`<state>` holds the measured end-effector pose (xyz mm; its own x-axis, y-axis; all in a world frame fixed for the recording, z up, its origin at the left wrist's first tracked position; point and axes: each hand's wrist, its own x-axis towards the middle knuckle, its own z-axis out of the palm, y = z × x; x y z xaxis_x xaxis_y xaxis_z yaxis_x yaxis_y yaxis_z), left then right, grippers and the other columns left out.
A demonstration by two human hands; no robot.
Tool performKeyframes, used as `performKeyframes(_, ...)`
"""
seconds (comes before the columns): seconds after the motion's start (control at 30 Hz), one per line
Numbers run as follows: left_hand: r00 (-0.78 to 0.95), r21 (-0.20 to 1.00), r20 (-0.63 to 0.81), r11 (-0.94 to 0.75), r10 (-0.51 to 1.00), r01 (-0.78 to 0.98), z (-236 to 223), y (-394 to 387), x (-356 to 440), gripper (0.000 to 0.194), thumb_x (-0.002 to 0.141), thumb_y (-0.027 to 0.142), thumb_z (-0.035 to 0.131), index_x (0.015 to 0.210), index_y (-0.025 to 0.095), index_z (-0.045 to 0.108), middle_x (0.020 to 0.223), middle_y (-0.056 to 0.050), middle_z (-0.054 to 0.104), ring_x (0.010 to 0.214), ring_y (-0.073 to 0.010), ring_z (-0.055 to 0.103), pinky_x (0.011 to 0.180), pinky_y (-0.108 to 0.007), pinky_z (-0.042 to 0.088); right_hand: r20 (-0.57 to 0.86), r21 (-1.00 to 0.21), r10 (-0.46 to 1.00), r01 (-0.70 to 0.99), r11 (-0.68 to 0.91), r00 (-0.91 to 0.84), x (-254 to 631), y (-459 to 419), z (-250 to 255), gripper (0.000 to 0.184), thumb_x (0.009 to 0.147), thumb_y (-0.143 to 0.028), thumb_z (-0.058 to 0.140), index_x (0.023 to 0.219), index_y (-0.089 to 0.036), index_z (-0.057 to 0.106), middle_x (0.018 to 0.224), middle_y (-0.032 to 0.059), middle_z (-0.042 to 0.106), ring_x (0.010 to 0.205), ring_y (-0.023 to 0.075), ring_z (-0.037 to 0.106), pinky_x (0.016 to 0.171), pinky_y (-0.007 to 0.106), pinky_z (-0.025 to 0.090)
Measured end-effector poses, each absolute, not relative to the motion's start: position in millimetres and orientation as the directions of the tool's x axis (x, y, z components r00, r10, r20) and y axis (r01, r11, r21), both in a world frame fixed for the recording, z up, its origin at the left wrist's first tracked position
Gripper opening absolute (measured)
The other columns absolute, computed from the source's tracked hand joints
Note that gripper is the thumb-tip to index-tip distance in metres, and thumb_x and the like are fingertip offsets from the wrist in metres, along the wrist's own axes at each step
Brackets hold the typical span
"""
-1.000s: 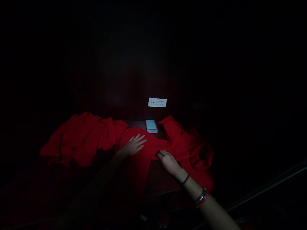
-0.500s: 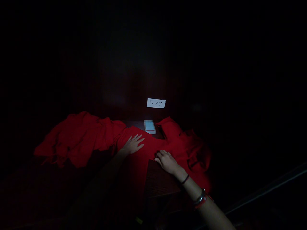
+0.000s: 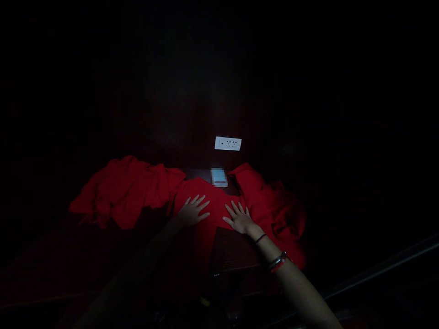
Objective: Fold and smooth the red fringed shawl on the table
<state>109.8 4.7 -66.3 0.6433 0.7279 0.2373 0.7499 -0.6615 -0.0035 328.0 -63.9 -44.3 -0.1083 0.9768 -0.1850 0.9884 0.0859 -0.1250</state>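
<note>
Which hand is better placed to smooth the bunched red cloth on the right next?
Probably the right hand: it lies spread on the red cloth, close to those bunched folds. The left hand rests farther from them, on the flatter middle.

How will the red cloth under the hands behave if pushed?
The red cloth looks floppy, given its soft folds at right. Pushed, it would likely wrinkle, since it lies flat beneath the spread left hand and right hand. It seems unlikely to roll, being spread out and limp.
</note>
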Motion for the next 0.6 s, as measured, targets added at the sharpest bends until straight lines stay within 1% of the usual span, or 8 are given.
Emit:
performKeyframes(0.1,0.679,-0.014,0.284,-0.705,0.677,0.709,-68.5,-11.3,111.6,0.055,0.077,0.055,0.031,0.125,0.028,0.032,0.132,-0.006,0.030,0.120,-0.0262,0.025,0.094,-0.046,0.021,-0.216,-0.107,0.969,0.990,0.094,-0.115,329.0,-80.0,-38.8,0.070,0.074,-0.065,0.012,0.132,-0.026,0.010,0.139,0.0054,0.002,0.124,0.0301,-0.002,0.095,0.051,0.004)
performKeyframes(0.17,0.697,-0.012,0.317,-0.732,0.643,0.681,-71.0,-21.4,113.4,0.055,0.077,0.054,0.032,0.125,0.028,0.032,0.132,-0.006,0.031,0.119,-0.0267,0.025,0.093,-0.047,0.021,-0.218,-0.105,0.967,0.988,0.109,-0.130,327.0,-87.9,-33.6,0.071,0.074,-0.064,0.015,0.132,-0.022,0.014,0.139,0.0076,0.006,0.123,0.0312,0.000,0.096,0.050,0.007)
performKeyframes(0.23,0.697,-0.003,0.333,-0.739,0.635,0.674,-72.0,-27.3,115.5,0.053,0.077,0.053,0.032,0.124,0.028,0.033,0.131,-0.006,0.032,0.119,-0.0266,0.026,0.093,-0.048,0.022,-0.142,-0.105,0.980,0.986,0.128,-0.142,321.5,-89.9,-27.2,0.071,0.076,-0.062,0.017,0.131,-0.017,0.018,0.138,0.0093,0.011,0.124,0.0307,0.003,0.096,0.048,0.008)
performKeyframes(0.3,0.688,0.014,0.324,-0.730,0.650,0.683,-69.6,-26.8,116.6,0.048,0.079,0.050,0.030,0.123,0.028,0.035,0.131,-0.006,0.033,0.119,-0.0253,0.027,0.093,-0.047,0.023,-0.014,-0.113,0.990,0.984,0.141,-0.143,313.0,-84.8,-20.3,0.069,0.078,-0.058,0.018,0.131,-0.013,0.020,0.137,0.0101,0.015,0.124,0.0286,0.005,0.097,0.046,0.008)
performKeyframes(0.37,0.653,0.028,0.300,-0.690,0.696,0.723,-63.8,-19.8,115.5,0.045,0.082,0.046,0.028,0.122,0.029,0.036,0.130,-0.005,0.033,0.119,-0.0236,0.028,0.093,-0.046,0.023,0.060,-0.145,0.987,0.977,0.154,-0.146,303.3,-73.3,-15.1,0.067,0.079,-0.056,0.018,0.131,-0.013,0.020,0.136,0.0099,0.017,0.124,0.0265,0.007,0.097,0.045,0.010)
performKeyframes(0.43,0.592,0.027,0.278,-0.622,0.757,0.783,-57.0,-8.3,110.9,0.044,0.083,0.043,0.026,0.123,0.027,0.035,0.131,-0.005,0.032,0.120,-0.0228,0.027,0.094,-0.046,0.022,0.055,-0.188,0.985,0.967,0.173,-0.166,294.8,-58.6,-14.2,0.067,0.078,-0.057,0.019,0.131,-0.016,0.017,0.137,0.0088,0.016,0.124,0.0254,0.007,0.096,0.045,0.013)
performKeyframes(0.5,0.516,0.016,0.251,-0.537,0.819,0.843,-52.7,3.7,103.1,0.044,0.083,0.041,0.025,0.124,0.026,0.034,0.132,-0.007,0.031,0.120,-0.0239,0.026,0.093,-0.047,0.022,0.004,-0.212,0.982,0.959,0.187,-0.190,289.2,-44.3,-19.2,0.068,0.077,-0.059,0.020,0.132,-0.019,0.015,0.137,0.0074,0.014,0.124,0.0256,0.006,0.096,0.046,0.013)
performKeyframes(0.6,0.432,0.002,0.207,-0.442,0.878,0.897,-55.1,15.8,90.0,0.045,0.083,0.043,0.023,0.123,0.026,0.035,0.131,-0.008,0.033,0.120,-0.0269,0.025,0.090,-0.049,0.024,-0.065,-0.195,0.982,0.968,0.159,-0.175,286.2,-29.4,-34.7,0.066,0.077,-0.060,0.016,0.132,-0.022,0.015,0.138,0.0067,0.012,0.124,0.0259,0.004,0.096,0.047,0.010)
